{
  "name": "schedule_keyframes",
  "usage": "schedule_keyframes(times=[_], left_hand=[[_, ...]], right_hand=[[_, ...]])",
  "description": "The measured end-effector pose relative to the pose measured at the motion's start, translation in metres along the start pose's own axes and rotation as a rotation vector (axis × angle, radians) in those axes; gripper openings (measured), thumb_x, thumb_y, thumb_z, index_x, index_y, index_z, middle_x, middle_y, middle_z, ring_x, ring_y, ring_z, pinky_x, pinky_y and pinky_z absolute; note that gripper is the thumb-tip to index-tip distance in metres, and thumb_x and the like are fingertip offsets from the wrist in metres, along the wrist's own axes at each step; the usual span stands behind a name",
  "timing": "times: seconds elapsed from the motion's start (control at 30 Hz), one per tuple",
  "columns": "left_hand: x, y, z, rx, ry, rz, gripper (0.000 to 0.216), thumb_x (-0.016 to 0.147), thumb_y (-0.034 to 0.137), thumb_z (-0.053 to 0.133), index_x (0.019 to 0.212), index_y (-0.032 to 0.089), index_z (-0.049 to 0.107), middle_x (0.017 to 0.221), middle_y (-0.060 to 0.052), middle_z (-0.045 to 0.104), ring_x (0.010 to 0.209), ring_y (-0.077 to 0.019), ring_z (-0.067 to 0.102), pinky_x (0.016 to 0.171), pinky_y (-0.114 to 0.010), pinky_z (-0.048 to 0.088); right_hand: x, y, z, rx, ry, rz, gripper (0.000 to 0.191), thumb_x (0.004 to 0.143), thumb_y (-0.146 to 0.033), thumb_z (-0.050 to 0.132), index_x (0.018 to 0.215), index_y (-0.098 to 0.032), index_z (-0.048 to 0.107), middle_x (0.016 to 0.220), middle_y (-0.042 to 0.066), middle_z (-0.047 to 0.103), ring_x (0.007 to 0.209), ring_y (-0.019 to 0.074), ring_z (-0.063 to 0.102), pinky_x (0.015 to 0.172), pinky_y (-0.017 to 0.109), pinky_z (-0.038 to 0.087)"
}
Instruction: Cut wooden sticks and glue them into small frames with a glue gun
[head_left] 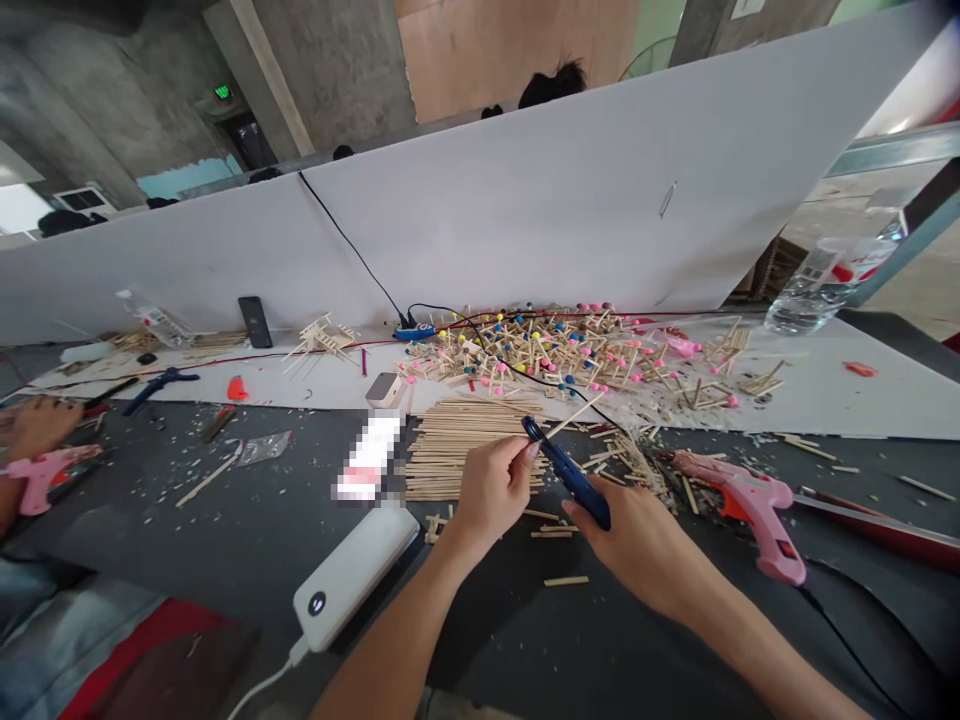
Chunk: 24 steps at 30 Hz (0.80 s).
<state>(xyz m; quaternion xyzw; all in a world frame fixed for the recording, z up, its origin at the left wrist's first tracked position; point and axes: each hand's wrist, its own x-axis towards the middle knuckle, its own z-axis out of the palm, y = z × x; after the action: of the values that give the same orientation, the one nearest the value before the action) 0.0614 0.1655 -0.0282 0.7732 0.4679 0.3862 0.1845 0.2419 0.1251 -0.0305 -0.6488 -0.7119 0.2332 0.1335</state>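
My left hand [491, 490] is closed, thumb and fingers pinching a thin wooden stick [574, 415] that slants up to the right. My right hand [649, 545] wraps round dark blue pliers [574, 480], whose head meets the stick just beside my left fingertips. Whether the jaws are closed on the stick I cannot tell. Under and behind my left hand lies a row of long wooden sticks [450, 450]. Several short cut pieces [566, 581] lie on the dark table between my forearms.
A pink glue gun [757, 505] rests at right, its cable trailing forward. Behind is a heap of sticks with coloured ball tips [525, 350]. A white power bank [356, 575] and a lit phone [371, 455] lie at left. Another person's hand [45, 430] is at far left. A water bottle [832, 270] stands right.
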Motion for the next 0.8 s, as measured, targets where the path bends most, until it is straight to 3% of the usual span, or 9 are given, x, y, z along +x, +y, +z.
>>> schedule_keyframes(times=[0.13, 0.37, 0.57, 0.8], left_hand=[[0.0002, -0.0003, -0.0011, -0.080, 0.012, -0.051, 0.041, 0.100, 0.033, 0.045, 0.063, 0.017, 0.045, 0.055, 0.003, 0.040, 0.053, -0.0104, 0.036, 0.055, -0.026, 0.022], [0.0013, -0.0018, -0.0037, -0.268, 0.015, -0.180, 0.038, 0.099, 0.040, 0.048, 0.078, 0.015, 0.066, 0.062, 0.000, 0.055, 0.059, -0.0128, 0.046, 0.057, -0.024, 0.029], [0.0011, -0.0022, -0.0054, -0.310, 0.005, -0.189, 0.039, 0.097, 0.044, 0.051, 0.079, 0.014, 0.068, 0.059, 0.001, 0.045, 0.056, -0.0116, 0.037, 0.053, -0.025, 0.025], [0.0018, -0.0034, -0.0040, -0.315, 0.035, -0.173, 0.035, 0.096, 0.042, 0.054, 0.081, 0.014, 0.069, 0.061, 0.001, 0.047, 0.058, -0.0119, 0.039, 0.055, -0.025, 0.027]], right_hand=[[-0.0005, -0.0020, 0.0004, 0.006, 0.037, -0.021, 0.021, 0.094, -0.035, 0.049, 0.083, -0.020, 0.060, 0.069, 0.007, 0.069, 0.067, 0.0246, 0.065, 0.059, 0.029, 0.032], [-0.0014, -0.0044, 0.0003, 0.072, 0.065, -0.069, 0.018, 0.092, -0.034, 0.050, 0.086, -0.021, 0.061, 0.074, 0.006, 0.069, 0.067, 0.0225, 0.063, 0.059, 0.028, 0.032], [-0.0024, -0.0032, 0.0003, 0.156, 0.034, -0.063, 0.024, 0.092, -0.040, 0.050, 0.077, -0.022, 0.056, 0.062, 0.002, 0.062, 0.054, 0.0175, 0.052, 0.055, 0.027, 0.030], [-0.0047, -0.0052, -0.0017, 0.176, 0.049, -0.044, 0.027, 0.092, -0.044, 0.050, 0.076, -0.022, 0.054, 0.060, -0.001, 0.057, 0.054, 0.0158, 0.047, 0.054, 0.027, 0.029]])
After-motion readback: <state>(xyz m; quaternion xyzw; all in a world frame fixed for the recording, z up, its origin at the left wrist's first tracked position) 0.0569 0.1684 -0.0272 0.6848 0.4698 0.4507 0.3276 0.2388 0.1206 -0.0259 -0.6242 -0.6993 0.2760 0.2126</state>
